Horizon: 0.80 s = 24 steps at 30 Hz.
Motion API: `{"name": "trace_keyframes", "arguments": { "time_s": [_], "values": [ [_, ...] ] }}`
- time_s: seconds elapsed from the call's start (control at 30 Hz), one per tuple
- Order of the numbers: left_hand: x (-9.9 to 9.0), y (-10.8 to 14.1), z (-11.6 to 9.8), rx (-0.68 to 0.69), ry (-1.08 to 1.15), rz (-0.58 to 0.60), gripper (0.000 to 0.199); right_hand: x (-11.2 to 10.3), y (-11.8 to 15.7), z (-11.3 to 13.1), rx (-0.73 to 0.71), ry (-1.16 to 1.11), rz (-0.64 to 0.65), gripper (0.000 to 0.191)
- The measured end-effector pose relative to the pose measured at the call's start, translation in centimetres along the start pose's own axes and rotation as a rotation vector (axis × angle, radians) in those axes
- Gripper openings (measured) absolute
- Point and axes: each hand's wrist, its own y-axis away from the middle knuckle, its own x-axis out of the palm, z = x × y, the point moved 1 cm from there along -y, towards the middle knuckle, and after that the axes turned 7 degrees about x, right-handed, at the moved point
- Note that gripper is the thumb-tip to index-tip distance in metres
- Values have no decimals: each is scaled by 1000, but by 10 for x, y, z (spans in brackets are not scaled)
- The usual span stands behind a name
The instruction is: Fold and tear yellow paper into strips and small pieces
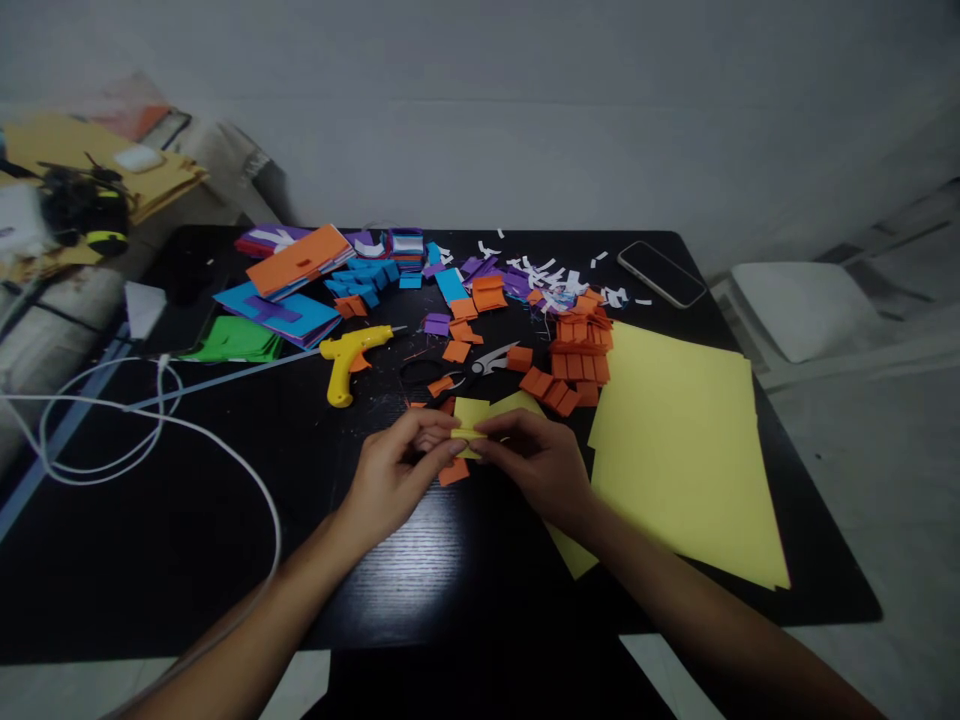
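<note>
Between my fingertips is a small folded piece of yellow paper (469, 436). My left hand (401, 460) pinches its left end, and my right hand (536, 460) pinches the right end. Just beyond it a small flat yellow piece (472, 411) shows. Beneath my hands, a small orange paper piece (454, 472) lies on the black table (360, 600). A yellow strip of paper (571, 552) lies partly under my right hand. Scissors (480, 368) with dark handles rest a little past my fingers, blades pointing right.
A yellow glue gun (349, 362) lies left, near a looping white cable (274, 500). Large yellow sheets (682, 450) are stacked right. Folded orange pieces (581, 345), white scraps (551, 275), blue sheets (289, 315), a green stack (240, 340) and a phone (661, 273) lie farther back.
</note>
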Motion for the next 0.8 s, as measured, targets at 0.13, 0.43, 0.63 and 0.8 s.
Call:
{"name": "trace_keyframes", "arguments": {
  "time_s": [0.13,0.43,0.63,0.8],
  "values": [
    [0,0,-2,-7,25,-6,14,1,0,1,28,-42,6,29],
    [0,-2,-6,10,-5,-23,13,0,-2,5,74,-72,12,35],
    [1,-2,-7,34,-7,-31,12,0,-2,5,92,-106,20,34],
    [1,-2,-7,22,-23,-42,13,0,-2,6,111,-116,34,37]
  ]
}}
